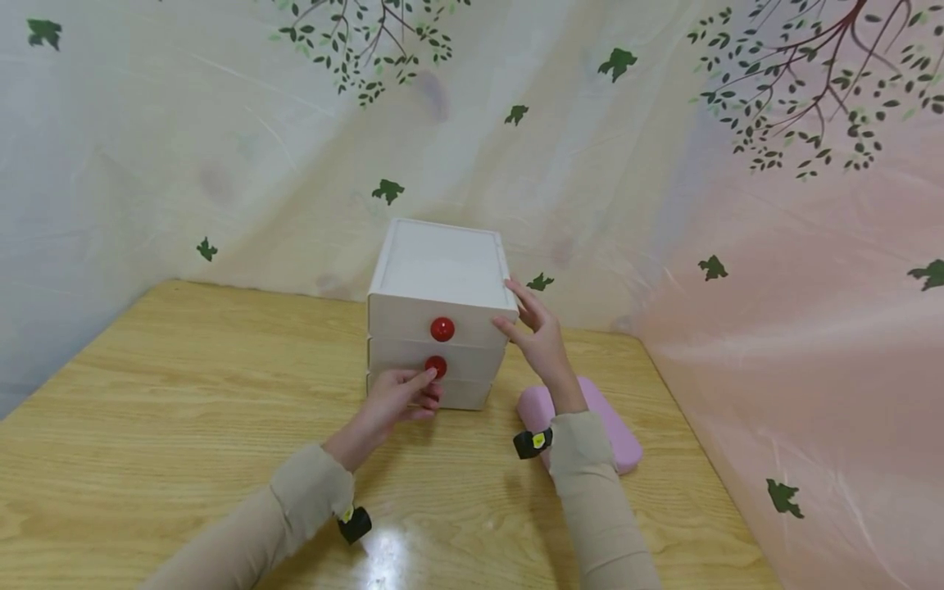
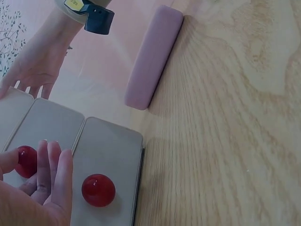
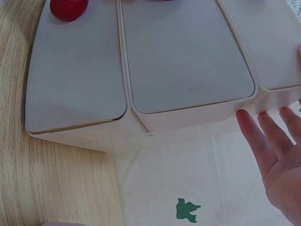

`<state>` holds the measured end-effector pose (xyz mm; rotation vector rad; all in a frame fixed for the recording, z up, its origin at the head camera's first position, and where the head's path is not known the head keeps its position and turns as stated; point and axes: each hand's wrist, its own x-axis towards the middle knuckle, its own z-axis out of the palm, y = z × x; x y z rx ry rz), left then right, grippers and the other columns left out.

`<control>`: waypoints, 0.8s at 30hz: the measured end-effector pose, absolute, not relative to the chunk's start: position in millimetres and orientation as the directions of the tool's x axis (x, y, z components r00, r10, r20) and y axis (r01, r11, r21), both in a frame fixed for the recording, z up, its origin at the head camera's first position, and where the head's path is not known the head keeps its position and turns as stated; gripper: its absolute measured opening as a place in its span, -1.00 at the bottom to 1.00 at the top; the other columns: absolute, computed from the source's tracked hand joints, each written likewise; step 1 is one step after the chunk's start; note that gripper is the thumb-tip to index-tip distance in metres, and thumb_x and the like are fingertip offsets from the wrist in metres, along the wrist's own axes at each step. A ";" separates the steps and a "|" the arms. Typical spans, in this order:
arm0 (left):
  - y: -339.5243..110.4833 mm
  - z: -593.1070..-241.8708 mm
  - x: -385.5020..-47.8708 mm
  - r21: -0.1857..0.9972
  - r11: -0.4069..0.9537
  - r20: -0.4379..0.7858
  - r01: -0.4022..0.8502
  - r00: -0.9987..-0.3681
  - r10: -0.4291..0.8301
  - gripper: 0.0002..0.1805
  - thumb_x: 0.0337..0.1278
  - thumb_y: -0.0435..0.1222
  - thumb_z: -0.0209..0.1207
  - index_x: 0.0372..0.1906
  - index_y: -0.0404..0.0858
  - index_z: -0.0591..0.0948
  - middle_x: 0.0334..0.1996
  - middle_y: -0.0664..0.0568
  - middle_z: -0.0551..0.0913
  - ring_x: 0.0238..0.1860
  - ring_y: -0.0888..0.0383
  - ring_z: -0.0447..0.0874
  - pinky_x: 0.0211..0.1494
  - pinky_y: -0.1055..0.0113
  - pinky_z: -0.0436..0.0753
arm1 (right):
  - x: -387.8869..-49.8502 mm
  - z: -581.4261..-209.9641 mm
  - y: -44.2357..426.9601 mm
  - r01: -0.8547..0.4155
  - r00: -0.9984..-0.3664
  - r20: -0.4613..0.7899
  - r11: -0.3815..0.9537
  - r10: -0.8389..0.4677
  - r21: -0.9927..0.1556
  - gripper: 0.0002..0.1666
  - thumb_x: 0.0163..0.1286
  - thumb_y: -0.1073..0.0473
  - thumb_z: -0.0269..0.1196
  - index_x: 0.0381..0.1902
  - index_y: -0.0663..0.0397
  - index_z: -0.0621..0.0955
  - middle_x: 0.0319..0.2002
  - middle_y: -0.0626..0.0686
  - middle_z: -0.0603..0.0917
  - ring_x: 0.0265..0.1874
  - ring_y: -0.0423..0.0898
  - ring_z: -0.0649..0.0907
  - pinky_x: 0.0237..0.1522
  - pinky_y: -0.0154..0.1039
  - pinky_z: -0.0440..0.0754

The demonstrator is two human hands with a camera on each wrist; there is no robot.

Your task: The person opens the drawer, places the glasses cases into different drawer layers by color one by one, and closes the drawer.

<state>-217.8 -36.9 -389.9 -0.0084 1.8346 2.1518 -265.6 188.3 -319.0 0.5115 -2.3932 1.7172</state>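
Pinching the middle red knob (image 1: 438, 362), the person's left hand (image 1: 394, 399) meets the white drawer unit (image 1: 438, 293) just ahead of it, while the right hand (image 1: 542, 336), fingers spread, touches the unit's right side.

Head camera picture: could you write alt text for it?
A left hand pinches the red knob on the middle drawer of a white three-drawer unit while the right hand touches its upper right edge. It stands on a wooden table before a leafy backdrop, a pink object partly hidden by the right sleeve.
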 end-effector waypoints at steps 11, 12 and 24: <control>-39.7 -389.2 -201.8 0.981 -0.086 -0.153 -0.176 -0.963 0.221 -0.55 0.39 -0.20 0.08 0.03 -0.58 0.53 -0.42 0.10 0.68 -0.43 0.29 0.62 -0.27 0.42 0.70 | -259.0 -310.3 186.2 -0.366 -0.928 0.320 0.293 -0.192 -0.884 -0.29 0.36 0.25 0.25 0.43 0.02 0.33 0.52 0.00 0.15 0.43 0.23 0.30 0.29 0.12 0.44; -40.4 -387.8 -199.6 0.983 -0.083 -0.140 -0.162 -0.965 0.222 -0.56 0.39 -0.21 0.08 0.05 -0.58 0.52 -0.42 0.11 0.68 -0.42 0.29 0.63 -0.24 0.39 0.71 | -256.3 -308.0 185.1 -0.368 -0.927 0.322 0.295 -0.194 -0.882 -0.30 0.36 0.26 0.25 0.43 0.05 0.32 0.52 0.03 0.15 0.43 0.24 0.30 0.29 0.13 0.44; -58.1 -355.6 -183.0 0.918 0.171 0.331 0.358 -0.929 0.165 -0.62 0.28 -0.32 0.19 0.14 -0.41 0.54 -0.14 -0.25 0.68 -0.17 0.22 0.67 -0.21 0.49 0.68 | -252.6 -305.3 182.7 -0.389 -0.919 0.344 0.301 -0.194 -0.870 -0.30 0.35 0.25 0.26 0.42 0.08 0.33 0.51 0.11 0.16 0.44 0.18 0.28 0.42 0.11 0.28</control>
